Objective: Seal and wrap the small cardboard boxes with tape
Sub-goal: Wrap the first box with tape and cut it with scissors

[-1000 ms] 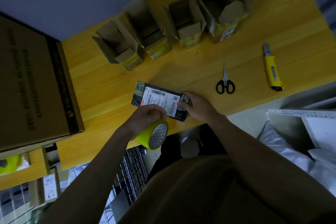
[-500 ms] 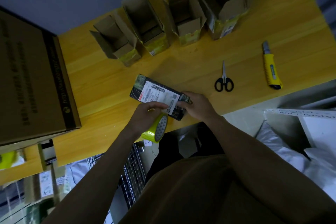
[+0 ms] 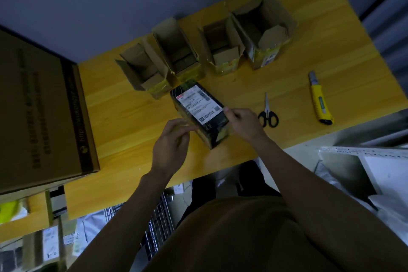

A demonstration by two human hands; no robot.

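A small dark box point(image 3: 199, 115) with a white shipping label lies at an angle on the yellow table point(image 3: 123, 121). My right hand point(image 3: 244, 125) pinches its right edge near the label. My left hand point(image 3: 171, 144) has its fingers curled against the box's left side. The yellow-green tape roll it was holding is out of sight under that hand. Several open small cardboard boxes stand in a row behind: one point(image 3: 143, 73), another point(image 3: 176, 53), a third point(image 3: 223, 48), and the largest point(image 3: 262, 28).
Black-handled scissors point(image 3: 267, 115) lie just right of my right hand, and a yellow utility knife point(image 3: 319, 101) lies further right. A large brown carton point(image 3: 39, 106) takes up the table's left end. White bags and a wire rack sit below the table edge.
The dark box has turned and moved away from the table's front edge toward the row of boxes. My left hand rose alongside it, and the tape roll is no longer visible.
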